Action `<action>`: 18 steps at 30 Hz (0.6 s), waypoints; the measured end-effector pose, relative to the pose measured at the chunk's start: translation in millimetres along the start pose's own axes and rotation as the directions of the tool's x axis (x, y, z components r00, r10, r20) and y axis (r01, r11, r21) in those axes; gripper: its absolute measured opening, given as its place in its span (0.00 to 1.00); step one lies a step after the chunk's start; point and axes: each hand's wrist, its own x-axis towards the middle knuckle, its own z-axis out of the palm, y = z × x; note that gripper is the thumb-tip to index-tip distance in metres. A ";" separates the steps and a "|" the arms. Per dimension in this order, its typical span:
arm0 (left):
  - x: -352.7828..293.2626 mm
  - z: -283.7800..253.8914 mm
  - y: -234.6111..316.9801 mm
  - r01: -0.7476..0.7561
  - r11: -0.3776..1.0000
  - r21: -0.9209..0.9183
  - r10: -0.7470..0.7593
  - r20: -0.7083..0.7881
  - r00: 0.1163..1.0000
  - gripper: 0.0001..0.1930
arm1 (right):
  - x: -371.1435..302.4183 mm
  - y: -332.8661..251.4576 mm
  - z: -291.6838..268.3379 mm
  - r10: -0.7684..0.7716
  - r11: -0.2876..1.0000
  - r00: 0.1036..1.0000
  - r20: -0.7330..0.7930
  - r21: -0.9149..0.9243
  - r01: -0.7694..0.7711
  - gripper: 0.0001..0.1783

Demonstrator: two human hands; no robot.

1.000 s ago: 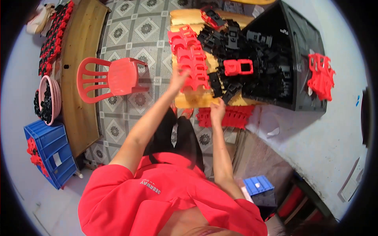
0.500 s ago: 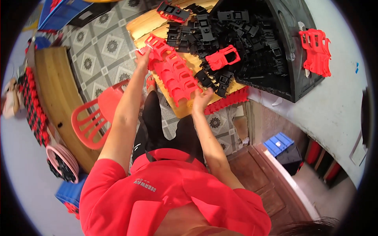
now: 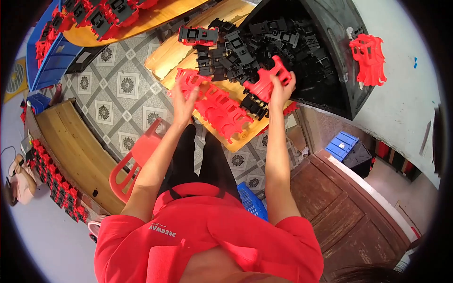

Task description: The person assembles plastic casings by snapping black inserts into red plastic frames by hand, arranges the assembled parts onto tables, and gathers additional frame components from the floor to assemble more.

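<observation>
Several red plastic toy-car-like shells stand side by side in a row (image 3: 222, 111) on the wooden board (image 3: 160, 61). My left hand (image 3: 183, 104) is at the row's far-left end, thumb and fingers apart, fingertips over the red plastic. My right hand (image 3: 281, 92) grips a single red shell (image 3: 265, 84) at the row's right, above the black parts. Black plastic chassis-like parts (image 3: 238, 49) lie heaped on the board and spill from a black crate (image 3: 330, 89). Behind the row sits a red shell with a black part fitted in it (image 3: 198, 35).
Another red shell (image 3: 369, 59) lies on the pale surface to the right. A red plastic chair (image 3: 146, 146) stands by my left forearm, a blue basket (image 3: 252, 200) near my legs. Red-and-black assemblies (image 3: 101, 21) cover a wooden top at far left; more line the left bench.
My right hand has left the row's near end and taken hold of the single red shell. My left hand has shifted nearer, along the row's left end. The view has turned slightly.
</observation>
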 end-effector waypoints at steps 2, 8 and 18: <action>0.3 0.6 38.3 0.301 0.866 -0.399 -0.130 0.403 0.906 0.40 | -43.5 -44.8 -13.8 0.087 0.756 0.873 0.480 0.539 -0.372 0.36; -48.3 -4.3 78.3 0.840 0.251 -0.481 -0.054 0.860 0.508 0.34 | -98.4 -40.3 -17.1 -0.002 0.894 0.559 0.829 0.253 -0.371 0.39; -50.1 -52.7 94.3 0.568 0.399 -0.720 -0.233 0.519 0.822 0.35 | 67.0 52.2 111.7 -0.225 0.431 0.557 0.799 -0.431 0.793 0.25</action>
